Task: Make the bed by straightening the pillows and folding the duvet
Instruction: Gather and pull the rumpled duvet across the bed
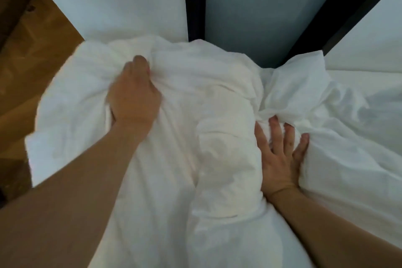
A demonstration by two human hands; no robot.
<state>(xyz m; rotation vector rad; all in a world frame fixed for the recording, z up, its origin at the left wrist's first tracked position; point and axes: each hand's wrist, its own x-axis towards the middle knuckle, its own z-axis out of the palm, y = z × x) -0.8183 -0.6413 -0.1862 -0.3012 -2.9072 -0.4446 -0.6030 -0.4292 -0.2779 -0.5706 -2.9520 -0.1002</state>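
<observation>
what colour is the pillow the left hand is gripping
Plain white, no pattern; the pillow shows in the head view, gripped by the left hand.

- Fingers point(139, 65) of the left hand point(133, 95) buried in bunched white pillow point(87, 98); tips hidden.
- Fingertips of the right hand point(280, 154) tucked under a fold of the duvet point(339, 137).
- Both forearms cut off by the lower edge.
- Pillow's near end cut off at the bottom.
- Wooden floor point(32, 54) blurred, cropped at the left.
- Dark frame point(195, 2) cropped at the top.

Left hand point(133, 95) grips pillow point(195, 137); right hand point(280, 154) presses it.
</observation>
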